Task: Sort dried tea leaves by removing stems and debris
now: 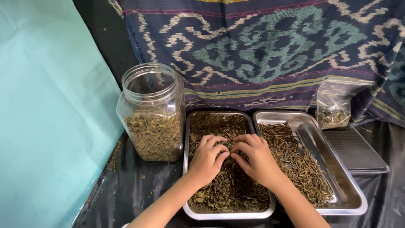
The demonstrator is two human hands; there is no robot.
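The desk (139, 185), under black sheeting, carries a clear plastic jar (152, 114) part-filled with dried herb, then two steel trays side by side. The left tray (187, 169) holds the dried leaf mix (228, 192); the right tray (348, 192) holds sorted stems (297, 162). Your left hand (207, 158) and right hand (253, 158) rest together in the left tray, fingertips curled into the leaf, nearly touching, gripping nothing solid. Judged light, dry and brittle: pinch single stems mid-length, gently, as crushing seems likely.
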